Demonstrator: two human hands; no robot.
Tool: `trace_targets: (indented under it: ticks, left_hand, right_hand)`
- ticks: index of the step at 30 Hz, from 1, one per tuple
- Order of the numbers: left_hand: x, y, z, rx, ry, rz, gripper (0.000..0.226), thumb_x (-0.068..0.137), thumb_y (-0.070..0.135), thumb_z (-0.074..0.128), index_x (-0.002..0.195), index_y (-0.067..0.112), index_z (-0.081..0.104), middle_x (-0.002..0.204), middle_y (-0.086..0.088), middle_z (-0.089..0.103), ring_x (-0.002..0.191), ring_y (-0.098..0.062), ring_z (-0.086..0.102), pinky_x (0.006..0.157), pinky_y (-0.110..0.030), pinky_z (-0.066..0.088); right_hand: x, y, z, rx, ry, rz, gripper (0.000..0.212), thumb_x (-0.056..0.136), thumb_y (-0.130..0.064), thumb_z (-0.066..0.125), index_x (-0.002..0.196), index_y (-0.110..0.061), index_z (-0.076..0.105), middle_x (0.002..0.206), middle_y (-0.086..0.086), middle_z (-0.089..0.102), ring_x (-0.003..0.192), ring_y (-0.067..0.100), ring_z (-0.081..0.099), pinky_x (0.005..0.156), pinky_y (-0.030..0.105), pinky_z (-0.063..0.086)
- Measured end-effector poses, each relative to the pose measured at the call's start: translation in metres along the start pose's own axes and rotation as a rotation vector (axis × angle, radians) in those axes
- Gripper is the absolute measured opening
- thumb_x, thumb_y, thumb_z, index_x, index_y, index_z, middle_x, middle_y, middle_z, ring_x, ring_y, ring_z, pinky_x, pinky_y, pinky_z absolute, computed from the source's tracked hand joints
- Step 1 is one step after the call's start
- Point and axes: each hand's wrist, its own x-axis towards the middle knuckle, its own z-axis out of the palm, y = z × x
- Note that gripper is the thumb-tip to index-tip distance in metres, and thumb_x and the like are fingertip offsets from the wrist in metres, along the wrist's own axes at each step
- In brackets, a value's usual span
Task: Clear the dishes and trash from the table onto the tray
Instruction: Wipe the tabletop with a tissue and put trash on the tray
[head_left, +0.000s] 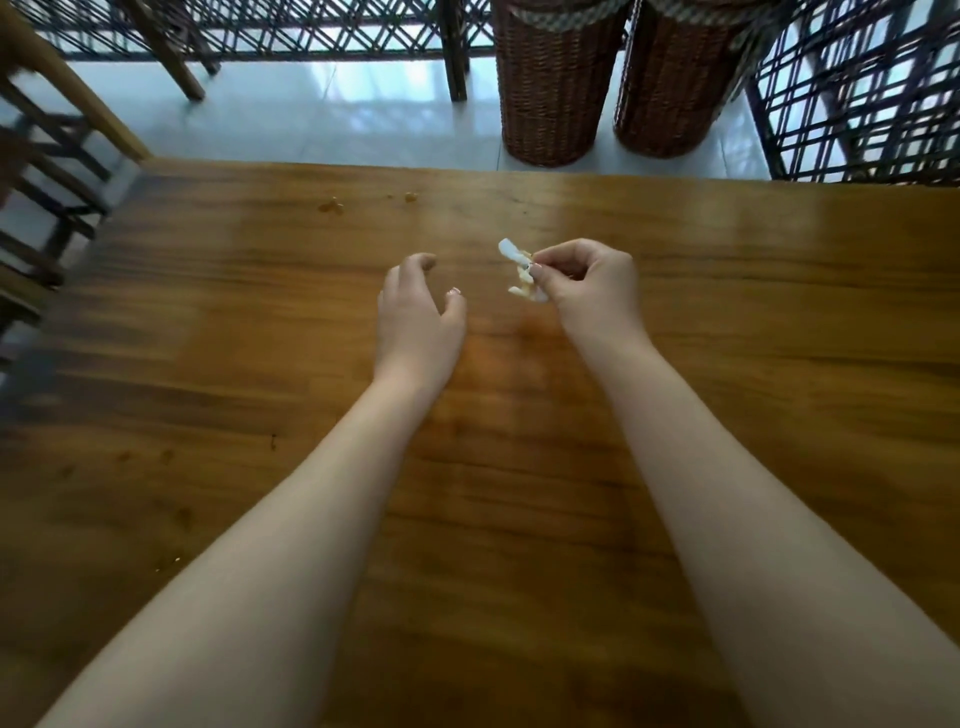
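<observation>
My right hand (587, 283) pinches a small clump of pale, whitish scraps (519, 270) between thumb and fingertips, just above the middle of the wooden table (519, 519). My left hand (415, 312) hovers beside it, a little to the left, with its fingers loosely curved and holding nothing. Small brownish crumbs (332, 207) lie near the table's far edge, and a second crumb spot (410, 196) lies to their right. No tray or dishes are in view.
Two tall wicker baskets (553, 78) (680, 78) stand on the tiled floor beyond the table's far edge. Dark lattice screens (857, 93) rise at the right and back. A wooden chair (47, 171) stands at the table's left side. Faint specks mark the table's left part.
</observation>
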Motion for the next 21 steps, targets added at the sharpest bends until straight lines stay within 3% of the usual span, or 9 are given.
trace_targets:
  ticks: [5, 10, 13, 17, 21]
  left_hand:
    - [-0.040, 0.004, -0.024, -0.107, 0.081, 0.021, 0.029, 0.093, 0.009, 0.052, 0.122, 0.009, 0.054, 0.120, -0.002, 0.055, 0.108, -0.013, 0.051, 0.093, -0.025, 0.041]
    - [-0.084, 0.005, -0.053, -0.241, 0.081, -0.015, 0.027, 0.092, 0.007, 0.051, 0.118, 0.012, 0.053, 0.115, 0.000, 0.057, 0.102, -0.008, 0.052, 0.087, -0.017, 0.037]
    - [-0.104, 0.000, -0.073, -0.328, 0.078, -0.046, 0.026, 0.092, 0.005, 0.052, 0.117, 0.011, 0.054, 0.114, -0.003, 0.060, 0.100, -0.009, 0.054, 0.088, -0.019, 0.043]
    - [-0.124, -0.013, -0.102, -0.436, 0.042, -0.052, 0.023, 0.092, 0.005, 0.053, 0.111, 0.018, 0.049, 0.113, -0.004, 0.058, 0.100, -0.010, 0.054, 0.076, -0.004, 0.042]
    - [-0.141, -0.048, -0.148, -0.495, -0.016, -0.042, 0.025, 0.093, 0.006, 0.053, 0.113, 0.020, 0.049, 0.115, -0.002, 0.058, 0.104, -0.011, 0.055, 0.080, -0.010, 0.043]
  right_hand:
    - [-0.031, -0.018, -0.001, 0.008, -0.021, -0.028, 0.014, 0.083, -0.009, 0.071, 0.076, -0.021, 0.067, 0.079, -0.005, 0.067, 0.073, 0.006, 0.061, 0.072, 0.020, 0.050]
    - [-0.068, -0.041, 0.004, -0.016, -0.044, -0.042, 0.011, 0.084, -0.009, 0.069, 0.080, -0.019, 0.067, 0.076, -0.008, 0.064, 0.067, -0.001, 0.056, 0.067, 0.016, 0.045]
    - [-0.092, -0.057, 0.012, -0.039, -0.059, -0.047, 0.011, 0.085, -0.009, 0.068, 0.082, -0.019, 0.067, 0.073, -0.013, 0.061, 0.065, -0.002, 0.056, 0.065, 0.012, 0.044]
    - [-0.126, -0.073, 0.031, -0.068, -0.071, -0.037, 0.007, 0.086, -0.009, 0.068, 0.086, -0.015, 0.070, 0.081, -0.004, 0.066, 0.069, 0.000, 0.057, 0.065, 0.011, 0.044]
    - [-0.171, -0.085, 0.067, -0.069, -0.017, 0.004, 0.007, 0.085, -0.007, 0.068, 0.085, -0.014, 0.069, 0.089, 0.005, 0.067, 0.071, 0.002, 0.058, 0.066, 0.011, 0.045]
